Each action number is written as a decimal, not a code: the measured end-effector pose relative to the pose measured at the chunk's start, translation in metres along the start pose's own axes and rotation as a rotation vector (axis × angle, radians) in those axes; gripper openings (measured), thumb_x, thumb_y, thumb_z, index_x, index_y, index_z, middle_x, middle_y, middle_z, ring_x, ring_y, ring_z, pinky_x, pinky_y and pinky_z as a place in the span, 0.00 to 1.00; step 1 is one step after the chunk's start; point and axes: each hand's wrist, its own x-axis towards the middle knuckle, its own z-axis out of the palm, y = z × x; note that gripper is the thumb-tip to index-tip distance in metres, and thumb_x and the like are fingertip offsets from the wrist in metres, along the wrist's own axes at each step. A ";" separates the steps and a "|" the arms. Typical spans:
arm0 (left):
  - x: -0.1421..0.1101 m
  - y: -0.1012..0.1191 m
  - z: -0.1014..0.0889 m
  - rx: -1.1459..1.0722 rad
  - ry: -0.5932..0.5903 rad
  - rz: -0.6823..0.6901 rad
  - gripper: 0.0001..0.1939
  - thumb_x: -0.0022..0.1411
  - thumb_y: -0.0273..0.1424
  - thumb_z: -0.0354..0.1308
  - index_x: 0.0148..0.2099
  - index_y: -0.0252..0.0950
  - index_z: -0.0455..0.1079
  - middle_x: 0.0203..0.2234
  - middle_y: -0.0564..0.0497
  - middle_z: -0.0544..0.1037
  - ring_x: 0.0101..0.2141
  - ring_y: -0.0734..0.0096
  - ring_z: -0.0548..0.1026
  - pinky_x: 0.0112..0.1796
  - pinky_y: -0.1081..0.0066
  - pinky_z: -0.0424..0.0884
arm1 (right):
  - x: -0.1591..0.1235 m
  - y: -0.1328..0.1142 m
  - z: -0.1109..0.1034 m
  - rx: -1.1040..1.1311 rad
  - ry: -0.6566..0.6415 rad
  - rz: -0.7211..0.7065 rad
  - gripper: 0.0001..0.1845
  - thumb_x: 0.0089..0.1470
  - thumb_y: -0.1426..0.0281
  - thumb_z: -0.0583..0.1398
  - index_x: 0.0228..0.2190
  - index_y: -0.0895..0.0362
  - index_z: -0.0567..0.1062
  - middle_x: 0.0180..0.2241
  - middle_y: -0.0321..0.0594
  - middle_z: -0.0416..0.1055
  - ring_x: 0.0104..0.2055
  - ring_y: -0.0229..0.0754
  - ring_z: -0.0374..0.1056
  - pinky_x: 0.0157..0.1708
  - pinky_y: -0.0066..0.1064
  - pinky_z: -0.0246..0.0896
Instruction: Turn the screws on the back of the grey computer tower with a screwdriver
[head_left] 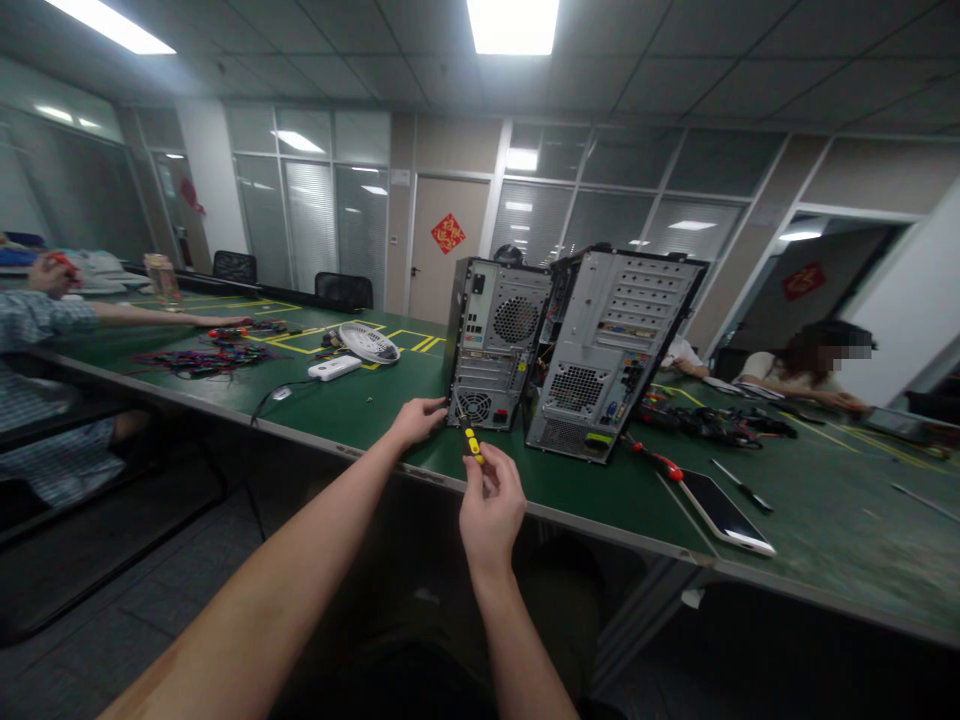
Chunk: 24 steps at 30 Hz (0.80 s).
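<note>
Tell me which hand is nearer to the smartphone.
Right. The right hand, holding the yellow-and-black tool, is left of the smartphone; the left hand, at the left computer tower, is farther left.

The smaller computer case (pixel 491 338) blocks ahead; tabletop (pixel 409 378) opens leftward.

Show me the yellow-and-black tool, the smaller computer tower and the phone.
Yellow-and-black tool (pixel 471 440): head view, its handle.
Smaller computer tower (pixel 492 346): head view, its rear panel.
Phone (pixel 724 510): head view, its dark screen.
</note>
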 end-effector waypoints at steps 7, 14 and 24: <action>0.002 -0.003 0.001 -0.020 -0.001 0.005 0.27 0.65 0.35 0.61 0.63 0.31 0.73 0.33 0.46 0.85 0.27 0.67 0.77 0.34 0.70 0.72 | 0.000 0.001 0.000 -0.008 -0.003 0.000 0.12 0.65 0.65 0.61 0.46 0.57 0.79 0.49 0.48 0.74 0.49 0.46 0.75 0.47 0.37 0.76; 0.002 -0.003 0.000 -0.013 -0.002 0.018 0.26 0.64 0.36 0.62 0.63 0.31 0.74 0.33 0.47 0.85 0.28 0.68 0.77 0.35 0.71 0.72 | 0.000 0.002 -0.001 -0.022 0.002 -0.008 0.13 0.64 0.65 0.61 0.46 0.56 0.80 0.49 0.48 0.75 0.49 0.46 0.75 0.47 0.37 0.75; 0.002 -0.003 0.001 -0.014 0.003 0.012 0.26 0.65 0.35 0.61 0.63 0.31 0.74 0.31 0.48 0.85 0.27 0.69 0.76 0.33 0.73 0.70 | 0.000 0.001 -0.002 -0.065 -0.006 -0.044 0.12 0.65 0.67 0.60 0.46 0.56 0.80 0.48 0.48 0.75 0.49 0.46 0.75 0.46 0.36 0.75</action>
